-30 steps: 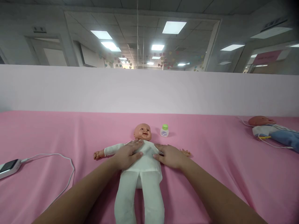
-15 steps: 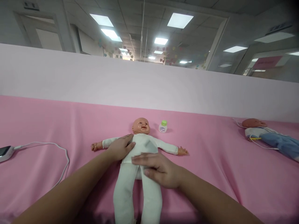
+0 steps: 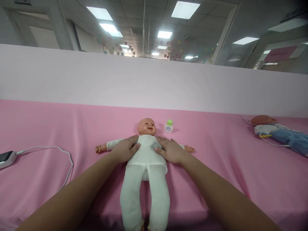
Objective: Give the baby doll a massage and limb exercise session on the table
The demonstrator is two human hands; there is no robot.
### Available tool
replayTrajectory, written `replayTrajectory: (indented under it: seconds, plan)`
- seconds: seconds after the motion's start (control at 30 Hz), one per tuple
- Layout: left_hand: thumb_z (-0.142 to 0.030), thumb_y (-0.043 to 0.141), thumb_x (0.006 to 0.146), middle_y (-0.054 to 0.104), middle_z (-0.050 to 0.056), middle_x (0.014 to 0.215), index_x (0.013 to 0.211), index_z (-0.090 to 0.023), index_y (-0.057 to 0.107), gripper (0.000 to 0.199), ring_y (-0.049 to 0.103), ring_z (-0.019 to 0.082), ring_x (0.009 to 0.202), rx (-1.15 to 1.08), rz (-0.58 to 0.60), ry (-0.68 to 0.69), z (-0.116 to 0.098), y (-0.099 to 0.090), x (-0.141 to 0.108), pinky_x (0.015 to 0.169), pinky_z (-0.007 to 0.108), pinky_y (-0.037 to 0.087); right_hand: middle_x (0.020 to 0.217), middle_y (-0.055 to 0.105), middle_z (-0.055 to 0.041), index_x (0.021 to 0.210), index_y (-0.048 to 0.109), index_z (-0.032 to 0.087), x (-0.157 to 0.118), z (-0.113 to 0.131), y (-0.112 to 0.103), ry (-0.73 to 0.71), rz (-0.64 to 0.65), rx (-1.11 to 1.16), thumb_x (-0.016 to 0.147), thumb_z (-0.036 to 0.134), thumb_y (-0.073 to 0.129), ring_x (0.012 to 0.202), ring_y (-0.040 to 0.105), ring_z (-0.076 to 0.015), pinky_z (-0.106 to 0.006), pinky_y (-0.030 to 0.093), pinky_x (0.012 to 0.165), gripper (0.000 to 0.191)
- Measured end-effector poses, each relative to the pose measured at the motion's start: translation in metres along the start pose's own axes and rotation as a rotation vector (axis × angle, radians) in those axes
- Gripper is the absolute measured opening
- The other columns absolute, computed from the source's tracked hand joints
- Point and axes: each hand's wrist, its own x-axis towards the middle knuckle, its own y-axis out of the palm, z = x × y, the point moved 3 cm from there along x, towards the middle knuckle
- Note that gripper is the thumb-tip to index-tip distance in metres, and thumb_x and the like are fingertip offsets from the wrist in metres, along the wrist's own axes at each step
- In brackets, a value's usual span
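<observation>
A baby doll (image 3: 146, 154) with a white cloth body lies on its back, arms spread, head away from me. My left hand (image 3: 126, 149) rests on the doll's shoulder at the left, fingers flat and pointing toward the head. On the opposite shoulder lies my right hand (image 3: 170, 149), its fingers stretched out and covering part of the doll's upper arm. Neither hand grips anything. Just right of the doll's head stands a small clear bottle (image 3: 168, 127) with a green cap.
Pink cloth (image 3: 216, 141) covers the table, with a low white wall (image 3: 144, 83) behind it. At the left lies a white device (image 3: 7, 159) with a cable (image 3: 68, 154). A second doll (image 3: 286, 138) in blue and white lies at the far right.
My right hand has moved up from the doll's lower belly to its right-side shoulder. My left hand stays on the other shoulder. The view has shifted slightly.
</observation>
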Motion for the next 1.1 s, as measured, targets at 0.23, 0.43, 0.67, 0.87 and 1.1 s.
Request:
replayTrajectory:
  seconds: [0.23, 0.43, 0.67, 0.87, 1.1]
  plan:
    - [-0.052, 0.042, 0.099, 0.059, 0.015, 0.150, 0.143, -0.016, 0.061, 0.060, 0.052, 0.036, 0.141, 0.116, -0.031, -0.033, 0.012, -0.013, -0.002, 0.122, 0.054, 0.035, 0.155, 0.056, -0.0049, 0.155, 0.047, 0.033, -0.014, -0.002, -0.012, 0.068, -0.043, 0.027, 0.104, 0.062, 0.032, 0.140, 0.052, -0.0349, -0.052, 0.042, 0.110, 0.060]
    - [-0.051, 0.050, 0.101, 0.060, 0.004, 0.149, 0.142, -0.027, 0.065, 0.050, 0.052, 0.033, 0.142, -0.560, 0.128, 0.271, -0.052, -0.029, -0.035, 0.120, 0.052, 0.042, 0.143, 0.066, -0.0028, 0.151, 0.051, 0.036, -0.016, -0.002, -0.015, 0.064, -0.031, 0.081, 0.103, 0.060, 0.037, 0.128, 0.061, -0.0346, -0.049, 0.047, 0.103, 0.055]
    - [-0.053, 0.044, 0.105, 0.058, 0.002, 0.152, 0.148, -0.031, 0.058, 0.050, 0.048, 0.028, 0.146, -0.474, 0.277, 0.502, -0.076, -0.013, -0.040, 0.127, 0.049, 0.030, 0.145, 0.064, -0.0046, 0.150, 0.052, 0.030, -0.013, 0.001, -0.014, -0.011, -0.049, 0.065, 0.104, 0.056, 0.038, 0.131, 0.060, -0.0327, -0.045, 0.044, 0.108, 0.055]
    - [-0.058, 0.043, 0.103, 0.038, 0.002, 0.166, 0.155, -0.029, 0.048, 0.060, 0.025, 0.028, 0.158, -0.186, 0.167, 0.334, -0.046, 0.001, -0.010, 0.130, 0.050, 0.018, 0.144, 0.065, -0.0077, 0.152, 0.050, 0.027, -0.012, 0.002, -0.010, -0.017, -0.071, 0.035, 0.104, 0.058, 0.039, 0.130, 0.060, -0.0333, -0.045, 0.044, 0.107, 0.059]
    - [-0.062, 0.041, 0.101, 0.046, 0.009, 0.161, 0.156, -0.018, 0.048, 0.070, 0.037, 0.030, 0.153, -0.023, 0.001, 0.102, -0.011, 0.000, 0.008, 0.128, 0.048, 0.024, 0.143, 0.065, -0.0085, 0.152, 0.050, 0.027, -0.014, 0.004, -0.012, -0.008, -0.078, 0.047, 0.104, 0.057, 0.042, 0.128, 0.061, -0.0338, -0.047, 0.047, 0.105, 0.057]
